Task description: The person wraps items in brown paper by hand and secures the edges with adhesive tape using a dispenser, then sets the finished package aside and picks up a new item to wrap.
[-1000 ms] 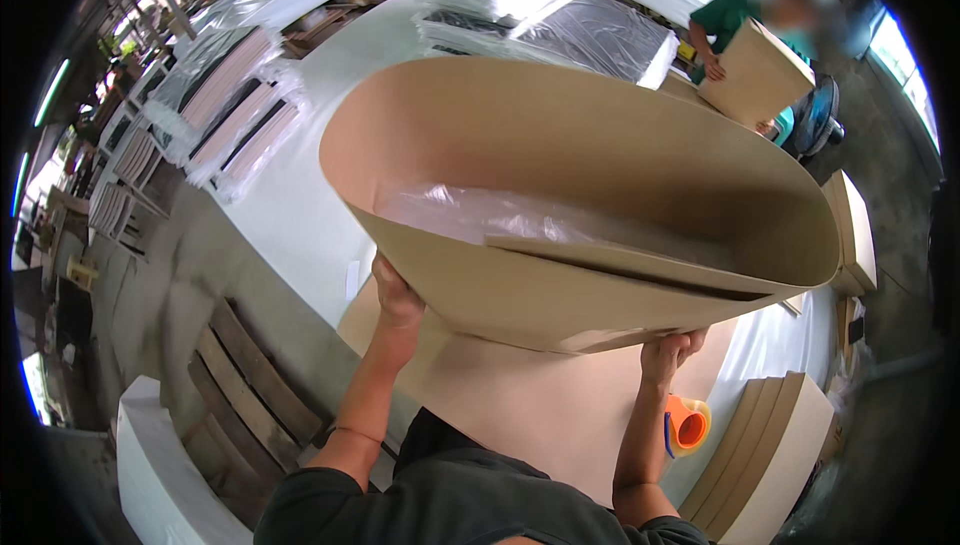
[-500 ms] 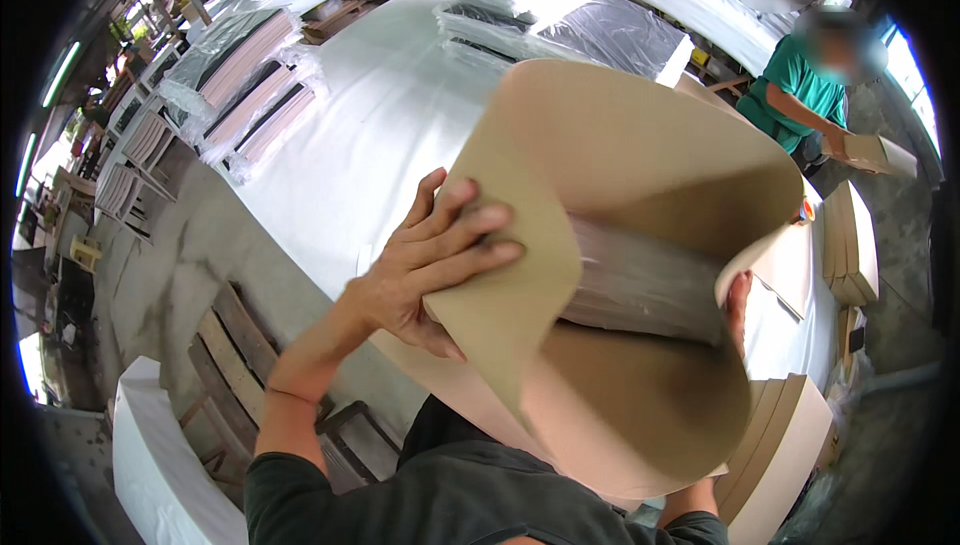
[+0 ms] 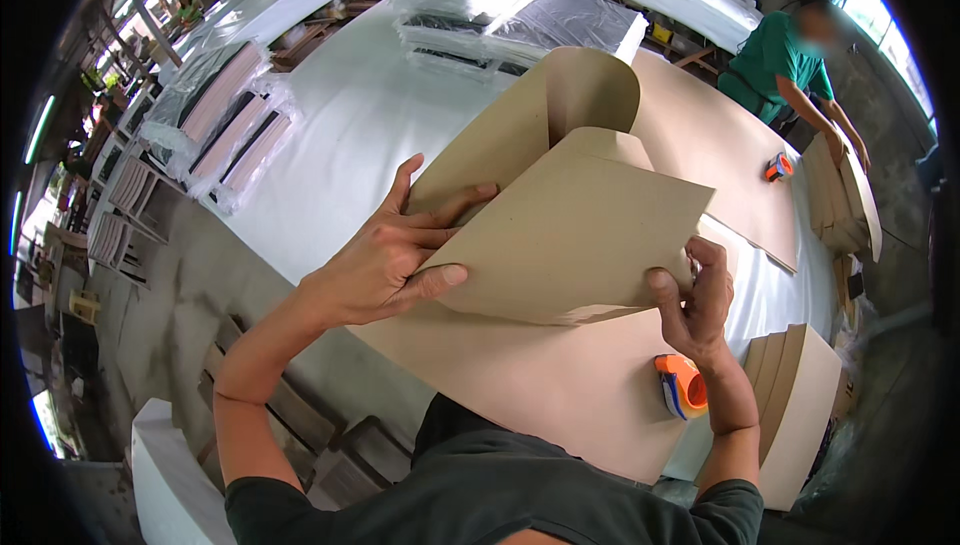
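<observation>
A brown cardboard sheet (image 3: 580, 225), folded over on itself, is held up in front of me, its far part curving into an open loop. My left hand (image 3: 395, 260) grips its left edge, thumb on the near flap and fingers reaching in behind it. At the opposite end my right hand (image 3: 697, 295) pinches the sheet's lower right edge between thumb and curled fingers. Whatever lies inside the fold is hidden now. Below my right hand, beside the forearm, an orange tape dispenser (image 3: 682, 387) rests on a flat cardboard sheet (image 3: 540, 375).
Plastic-wrapped stacks (image 3: 510, 15) stand on the far side of the white-covered table (image 3: 350, 125). A second tape dispenser (image 3: 778, 168) lies on cardboard to the right. Beyond it, a person in green (image 3: 785, 65) handles cardboard pieces (image 3: 840, 195). Folded cardboard (image 3: 790, 395) stands at near right.
The near flap has been folded up and over, covering the clear-wrapped item seen inside before. My right hand has come into full view on the edge. The person in green has bent toward the stack.
</observation>
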The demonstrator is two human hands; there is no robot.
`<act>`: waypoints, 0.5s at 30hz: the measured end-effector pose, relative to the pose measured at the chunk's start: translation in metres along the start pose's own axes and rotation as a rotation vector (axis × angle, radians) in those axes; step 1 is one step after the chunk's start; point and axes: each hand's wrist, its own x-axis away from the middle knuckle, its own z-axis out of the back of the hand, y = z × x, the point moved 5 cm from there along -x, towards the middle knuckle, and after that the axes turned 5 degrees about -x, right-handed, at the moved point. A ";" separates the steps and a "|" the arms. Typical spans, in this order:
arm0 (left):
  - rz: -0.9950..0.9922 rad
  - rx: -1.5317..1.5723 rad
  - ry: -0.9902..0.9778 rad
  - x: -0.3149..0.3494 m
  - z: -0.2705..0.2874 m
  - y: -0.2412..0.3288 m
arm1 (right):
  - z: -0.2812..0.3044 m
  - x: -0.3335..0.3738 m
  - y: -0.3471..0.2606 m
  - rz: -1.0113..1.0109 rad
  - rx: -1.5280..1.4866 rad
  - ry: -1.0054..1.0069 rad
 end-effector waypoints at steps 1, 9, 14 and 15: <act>0.016 -0.015 0.016 0.000 0.000 0.000 | 0.000 0.001 -0.002 0.004 0.005 0.005; -0.011 0.056 0.021 0.003 0.006 0.013 | 0.058 -0.031 0.022 -0.232 -0.449 0.117; -0.083 -0.059 -0.052 0.008 0.003 0.016 | 0.038 -0.053 0.055 -0.772 -0.300 -0.548; -0.092 -0.062 -0.051 0.008 0.002 0.017 | 0.034 -0.068 0.050 -0.717 -0.178 -0.622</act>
